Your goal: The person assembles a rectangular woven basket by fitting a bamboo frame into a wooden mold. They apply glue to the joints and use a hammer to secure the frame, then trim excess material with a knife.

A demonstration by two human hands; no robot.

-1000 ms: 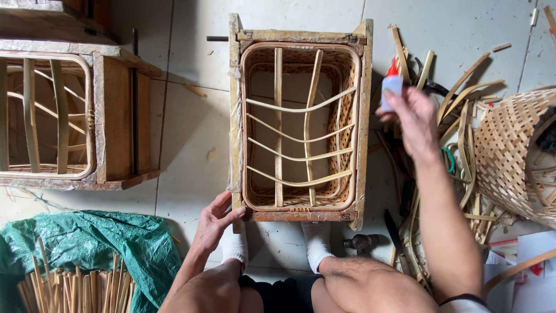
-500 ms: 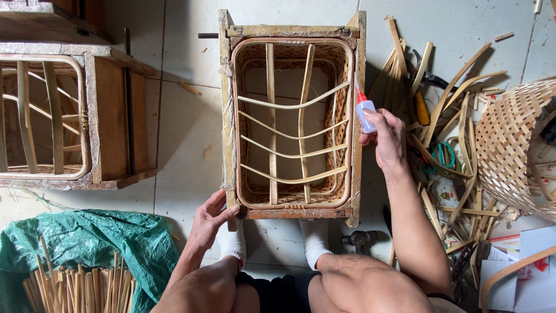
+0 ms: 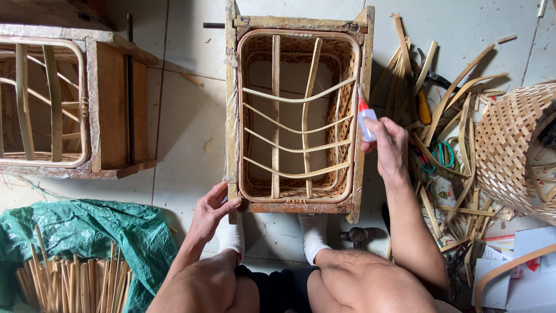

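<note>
**Glue tip down at the frame's right rim**

Fingers first: the right hand [image 3: 389,145] is clenched around a small white glue bottle [image 3: 367,123] with a red nozzle, and that nozzle points up and left, right at the inner edge of the wooden mould frame [image 3: 231,116]. A second ago this hand was out over the scrap pile with the bottle lifted clear; half a second ago it was closing on the rim; now it sits lower along the right rail, tip at the woven basket [image 3: 298,110] seated inside the frame.

Over on the other side, the left hand [image 3: 209,215] has barely budged. Fingers spread and curled onto the frame's near left corner, gripping it, thumb up on the wood.

Widening out: both white-socked feet [image 3: 313,237] brace against the frame's near edge. A hammer [image 3: 358,235] lies just beside the right foot. Right of the hand, a heap of bamboo strips [image 3: 457,116] with green-handled scissors [image 3: 441,155] in it, then a large woven basket [image 3: 515,145]. Far left, a second frame [image 3: 110,110]; below it, a green tarp [image 3: 87,232] and bundled sticks [image 3: 69,284].
</note>
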